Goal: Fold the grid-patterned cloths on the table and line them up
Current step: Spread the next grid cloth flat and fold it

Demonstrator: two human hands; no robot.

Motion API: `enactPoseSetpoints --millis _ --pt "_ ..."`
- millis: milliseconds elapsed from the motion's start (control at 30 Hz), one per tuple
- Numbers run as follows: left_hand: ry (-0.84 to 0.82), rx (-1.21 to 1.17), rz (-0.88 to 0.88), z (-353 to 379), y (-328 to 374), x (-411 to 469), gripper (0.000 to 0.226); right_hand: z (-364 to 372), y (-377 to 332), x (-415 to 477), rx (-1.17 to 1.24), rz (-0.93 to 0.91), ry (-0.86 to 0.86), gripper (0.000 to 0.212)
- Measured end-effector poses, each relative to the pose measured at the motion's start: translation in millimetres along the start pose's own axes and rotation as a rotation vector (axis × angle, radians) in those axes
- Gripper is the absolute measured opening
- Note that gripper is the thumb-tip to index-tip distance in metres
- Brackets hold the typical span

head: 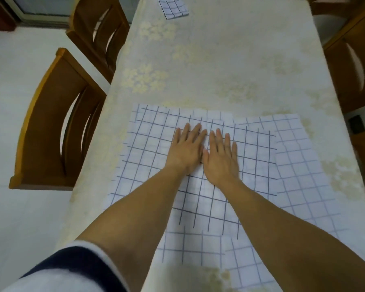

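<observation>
Top cloth: a thin white cloth with dark blue grid lines lies spread flat on the near half of the table, uppermost of an overlapping heap.
Cloths beneath: paler grid-patterned cloths stick out to the right and towards the near edge; how many cannot be told.
Handling: likely light, limp and soft, keeps no shape of its own, and may slide over the cloth below; best pinched at two corners or along one edge, not at the middle.
Left hand: palm down, fingers straight, pressing on the middle of the top cloth, grasping nothing.
Right hand: likewise flat, just beside the left, thumbs nearly touching.
Folded cloth: a small folded grid-patterned cloth sits at the far end, well apart.
Table: a long table under a cream floral tablecloth.
Chairs: brown wooden chairs stand along both sides.
</observation>
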State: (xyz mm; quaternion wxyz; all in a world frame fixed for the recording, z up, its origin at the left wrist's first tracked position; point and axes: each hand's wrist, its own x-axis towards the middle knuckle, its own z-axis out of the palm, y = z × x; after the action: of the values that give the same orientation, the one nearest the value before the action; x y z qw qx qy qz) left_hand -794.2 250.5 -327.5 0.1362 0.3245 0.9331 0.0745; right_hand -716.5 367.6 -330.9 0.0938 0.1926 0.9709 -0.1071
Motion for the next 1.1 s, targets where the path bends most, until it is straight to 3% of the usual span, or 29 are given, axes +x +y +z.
enactPoseSetpoints --millis 300,400,500,600,733,1100 --pt "0.025 0.007 -0.231 -3.6 -67.0 -8.6 0.065 -3.9 56.4 2.4 -0.047 0.064 -0.046 0.082" --pt "-0.059 0.038 -0.263 -15.6 -85.4 -14.6 0.067 -17.2 66.3 2.6 -0.100 0.101 -0.151 0.084" --pt "0.005 0.068 -0.210 -29.7 -71.3 -24.6 0.069 -26.5 37.1 -13.4 -0.140 0.155 -0.063 0.074" --pt "0.196 -0.051 -0.032 -23.6 -27.9 -62.2 0.061 -20.3 -25.4 -53.0 -0.053 -0.005 0.133 0.064" --pt "0.030 -0.013 0.020 23.7 -11.5 -127.3 0.059 22.4 -56.6 -108.6 -0.023 0.006 0.011 0.065" --pt "-0.014 -0.061 -0.130 14.7 -72.2 -160.4 0.062 19.8 60.0 -141.4 -0.046 0.240 -0.046 0.081"
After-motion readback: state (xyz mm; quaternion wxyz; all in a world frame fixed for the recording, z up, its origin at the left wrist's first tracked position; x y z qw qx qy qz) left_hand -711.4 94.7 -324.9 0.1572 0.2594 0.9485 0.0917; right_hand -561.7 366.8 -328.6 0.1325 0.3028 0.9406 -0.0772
